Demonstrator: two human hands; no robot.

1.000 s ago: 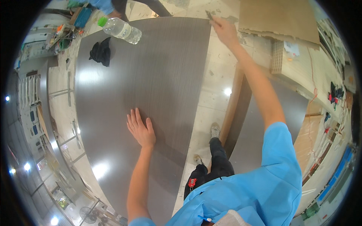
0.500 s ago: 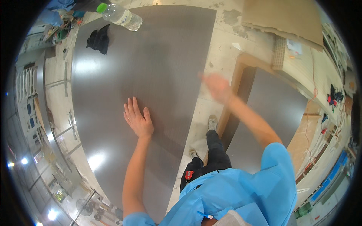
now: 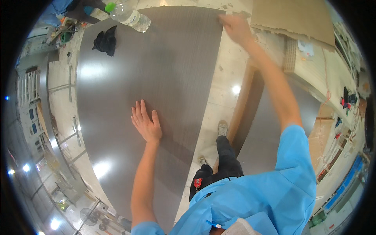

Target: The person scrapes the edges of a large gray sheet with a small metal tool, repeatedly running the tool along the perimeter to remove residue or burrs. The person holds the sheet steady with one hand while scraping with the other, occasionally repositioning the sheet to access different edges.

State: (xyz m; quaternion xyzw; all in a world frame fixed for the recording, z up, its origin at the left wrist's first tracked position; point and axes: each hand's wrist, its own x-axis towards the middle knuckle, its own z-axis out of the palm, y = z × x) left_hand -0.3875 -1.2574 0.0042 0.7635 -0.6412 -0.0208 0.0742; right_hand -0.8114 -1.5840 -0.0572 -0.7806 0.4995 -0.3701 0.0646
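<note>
A large grey-brown panel (image 3: 176, 78) with a fine grain lies flat before me. My left hand (image 3: 147, 124) rests palm down on its middle, fingers stretched out and holding nothing. At the panel's far right corner is my right hand (image 3: 237, 29), its arm reached far out. Its fingers are closed together against the panel's right edge. Whether something small is held in them cannot be made out. A clear plastic bottle (image 3: 131, 18) with a green cap and a crumpled black cloth (image 3: 105, 41) lie toward the panel's far left.
To my right stands a stack of similar panels (image 3: 280, 117) with a brown border. Beyond it are a brown cardboard sheet (image 3: 293, 19) and a pale stack of boards (image 3: 309, 64). My feet stand on the pale floor (image 3: 213, 105) between. A standing fan (image 3: 88, 216) is at the lower left.
My right hand has swept away from me along the panel's right edge to its far corner, the arm straightening. My left hand stays flat on the panel.
</note>
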